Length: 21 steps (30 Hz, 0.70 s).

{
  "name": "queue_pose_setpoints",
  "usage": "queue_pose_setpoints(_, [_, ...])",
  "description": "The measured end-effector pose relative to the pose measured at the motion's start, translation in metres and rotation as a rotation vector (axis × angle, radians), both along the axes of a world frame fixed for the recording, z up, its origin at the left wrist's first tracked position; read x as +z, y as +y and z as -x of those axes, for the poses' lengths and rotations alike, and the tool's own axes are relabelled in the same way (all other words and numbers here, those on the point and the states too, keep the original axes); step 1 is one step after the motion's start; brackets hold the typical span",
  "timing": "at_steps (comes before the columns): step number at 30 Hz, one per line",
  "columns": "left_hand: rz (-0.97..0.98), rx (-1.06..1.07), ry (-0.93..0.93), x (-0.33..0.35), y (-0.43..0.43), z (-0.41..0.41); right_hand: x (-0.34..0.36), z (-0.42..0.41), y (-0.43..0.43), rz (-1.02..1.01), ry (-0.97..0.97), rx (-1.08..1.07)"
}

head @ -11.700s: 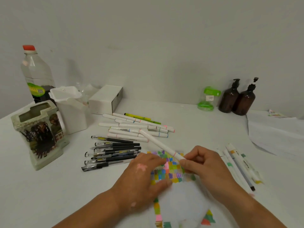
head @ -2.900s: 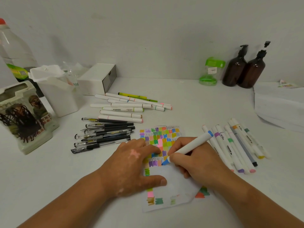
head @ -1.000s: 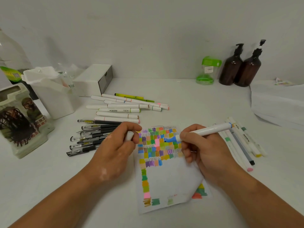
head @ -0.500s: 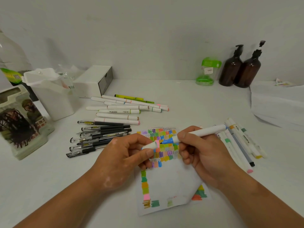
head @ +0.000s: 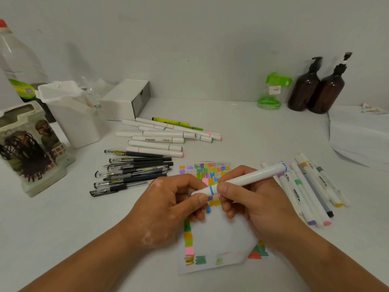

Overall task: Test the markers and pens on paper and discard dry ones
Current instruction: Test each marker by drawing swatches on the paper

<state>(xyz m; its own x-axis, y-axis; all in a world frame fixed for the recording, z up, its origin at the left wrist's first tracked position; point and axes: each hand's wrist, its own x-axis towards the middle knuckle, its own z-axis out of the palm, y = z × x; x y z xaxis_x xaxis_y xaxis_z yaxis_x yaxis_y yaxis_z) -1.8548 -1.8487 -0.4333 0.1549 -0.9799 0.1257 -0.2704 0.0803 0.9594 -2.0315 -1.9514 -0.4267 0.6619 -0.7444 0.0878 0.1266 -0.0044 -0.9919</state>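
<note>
1. Above the paper (head: 221, 237), head view: a white marker (head: 250, 177) with a blue band, tilted up to the right, is held by both hands.
2. Left hand (head: 168, 207): fingers (head: 202, 200) pinch the marker's left end.
3. Right hand (head: 259, 205): fingers curled round the barrel.
4. Paper lies flat on the bench (head: 63, 228), part-filled with colour swatches.
5. Black pens (head: 130, 171) lie left of the paper; a row of markers (head: 311, 186) lies to the right.

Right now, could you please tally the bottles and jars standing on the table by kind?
Brown pump bottles: 2
Clear plastic bottle with a red cap: 1
Clear jar with a green lid: 1
Total: 4
</note>
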Motion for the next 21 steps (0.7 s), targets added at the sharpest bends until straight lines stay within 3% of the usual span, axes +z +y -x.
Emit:
queue_pose_setpoints(11, [0.053, 0.022, -0.047, 0.002, -0.003, -0.005, 0.008, 0.004, -0.001, 0.090, 0.011, 0.031])
queue_pose_setpoints(16, [0.006, 0.080, -0.076, 0.005, -0.003, -0.026, 0.022, 0.027, -0.021, -0.236, -0.084, 0.371])
queue_pose_setpoints(19, [-0.013, 0.037, -0.021, 0.003, -0.003, -0.028, 0.025, 0.030, -0.022, -0.265, 0.088, 0.362])
queue_pose_setpoints(21, [-0.016, 0.008, 0.000, 0.000, -0.005, -0.024, 0.024, 0.027, -0.014, -0.031, 0.298, 0.272])
